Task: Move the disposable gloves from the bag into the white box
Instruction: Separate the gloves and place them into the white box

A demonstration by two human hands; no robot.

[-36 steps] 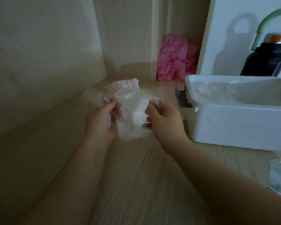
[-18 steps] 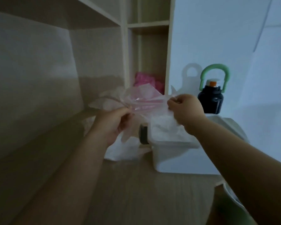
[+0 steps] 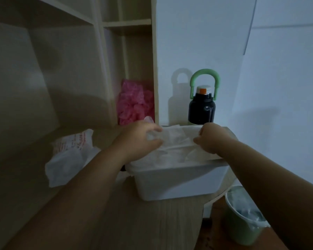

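Observation:
A thin clear disposable glove (image 3: 175, 137) is stretched flat over the open top of the white box (image 3: 179, 181). My left hand (image 3: 141, 139) pinches its left end above the box's left rim. At the right rim my right hand (image 3: 212, 138) pinches the other end. More clear gloves lie inside the box under it. The crumpled white bag (image 3: 70, 156) with red print lies on the wooden desk to the left of the box.
A black bottle (image 3: 201, 109) with a green handle stands behind the box against the white wall. Pink plastic (image 3: 135, 103) fills a shelf cubby at the back. A green bin (image 3: 246, 219) with a clear liner stands on the floor at lower right, past the desk edge.
Both hands carried the glove from above the bag to the right and lowered it over the box. The view swung up and to the right.

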